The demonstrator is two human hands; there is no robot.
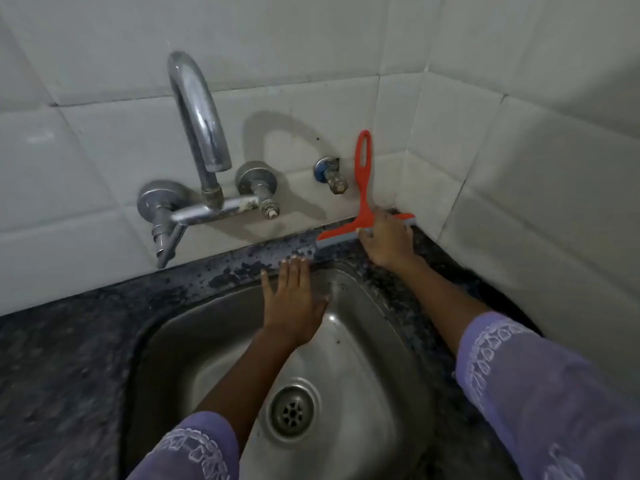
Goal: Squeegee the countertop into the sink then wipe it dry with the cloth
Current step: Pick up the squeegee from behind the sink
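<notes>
A red squeegee (363,188) with a grey rubber blade stands against the tiled wall at the back right corner, its blade on the dark speckled countertop (242,268). My right hand (388,240) grips the blade's head from the front. My left hand (294,299) lies flat and open at the back rim of the steel sink (363,341), fingertips touching the countertop strip just left of the blade. No cloth is in view.
A chrome wall tap (197,133) with two valves arches over the sink's left back side. A small angle valve (330,174) sticks out of the wall beside the squeegee handle. The drain (292,410) sits low in the basin. White tiled walls meet at the right corner.
</notes>
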